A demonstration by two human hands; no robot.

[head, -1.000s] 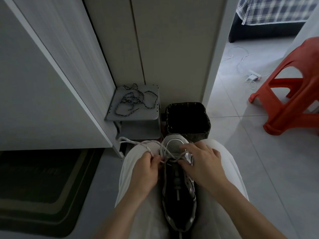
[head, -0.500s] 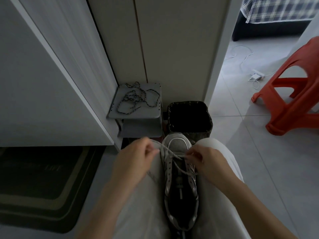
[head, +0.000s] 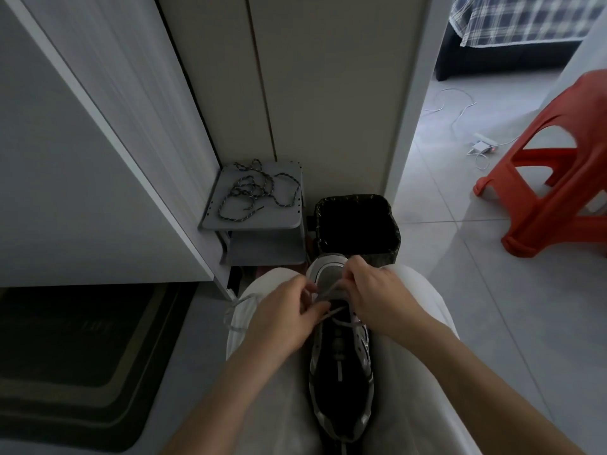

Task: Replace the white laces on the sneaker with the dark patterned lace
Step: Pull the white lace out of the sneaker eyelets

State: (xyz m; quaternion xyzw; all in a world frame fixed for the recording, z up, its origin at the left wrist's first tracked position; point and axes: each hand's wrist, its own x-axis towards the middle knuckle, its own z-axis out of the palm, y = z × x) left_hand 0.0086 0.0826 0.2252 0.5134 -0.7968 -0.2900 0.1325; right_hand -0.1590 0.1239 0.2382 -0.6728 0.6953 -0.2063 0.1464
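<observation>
since half a second ago the left hand (head: 282, 316) has come back in from the lower left toward the shoe, and the right hand (head: 381, 297) has edged up toward the toe. the sneaker (head: 341, 372) lies wedged between the person's thighs at lower centre, toe pointing up the frame toward the black bin (head: 356, 224). the white lace (head: 331, 315) is still threaded through the rows nearest the toe, and a freed length trails over the pale trouser leg at the left. it looks light, limp and a little slick, so it should slide out if pulled in line with each eyelet, and it is best gripped close to the hole, not far along the slack. the shoe is stiff enough to stay put under that pull. the left hand's fingers are curled in, thumb and forefinger pinching a strand just beside the eyelets. the right hand is also curled, its fingertips nipping the lace near the toe end, though the exact contact is partly hidden. the dark patterned lace (head: 256, 192) lies in a loose tangle on the grey shelf (head: 285, 221) above centre, well apart from both hands and untouched.
</observation>
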